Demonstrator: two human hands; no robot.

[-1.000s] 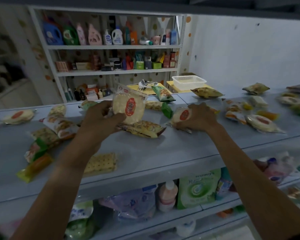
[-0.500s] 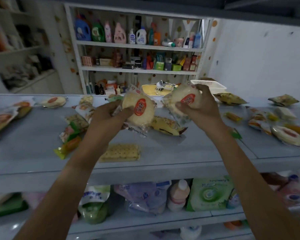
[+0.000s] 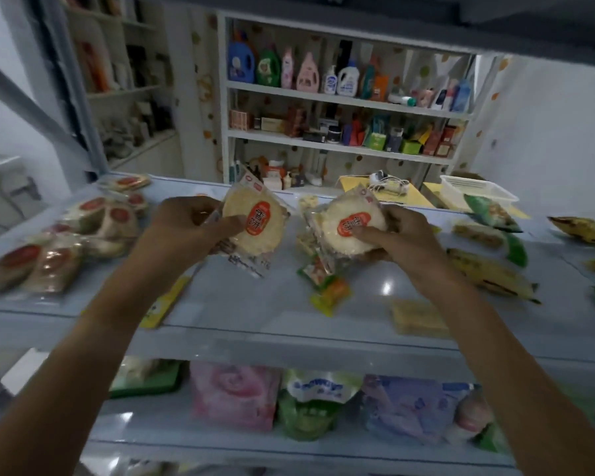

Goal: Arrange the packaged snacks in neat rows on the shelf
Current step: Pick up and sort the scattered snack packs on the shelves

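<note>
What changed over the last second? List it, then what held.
The right hand picked a second round rice cracker pack up off the grey shelf and raised it beside the left hand's pack. The left hand kept its grip throughout.

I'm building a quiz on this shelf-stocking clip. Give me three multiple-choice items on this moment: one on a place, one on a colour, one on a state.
1. Where does the group of matching round packets with red labels lie?
A. at the shelf's left
B. in the white basket
C. on the lower shelf

2. What colour is the label on the rice cracker packets held up?
A. blue
B. red-orange
C. black

3. What is the left hand doing?
A. resting flat on the shelf
B. hanging idle
C. holding a packet up off the shelf

Answers:
1. A: the matching packets lie at the left of the grey shelf.
2. B: both held packets bear a red-orange oval.
3. C: the left hand grips one packet, as the right hand grips the other.
</note>
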